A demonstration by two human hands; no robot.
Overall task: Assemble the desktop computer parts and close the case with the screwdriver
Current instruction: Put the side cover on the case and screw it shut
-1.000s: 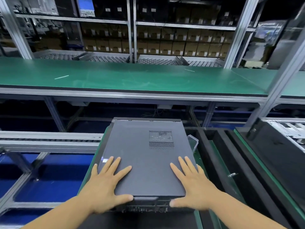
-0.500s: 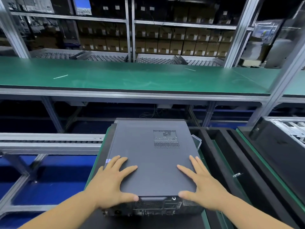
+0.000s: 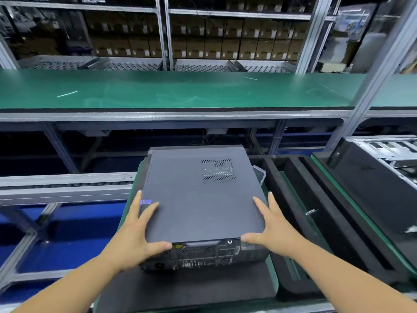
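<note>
Since side panel already lies over computer case, which sits on dark mat, assembly looks mostly done; screws and screwdriver not visible, so fastening likely remains. Left hand and right hand spread flat at panel's near corners, thumbs on rear edge, gripping nothing. Clear plastic bin just beside case; contents hidden. Boxes on far shelf, closed, apparently.
</note>
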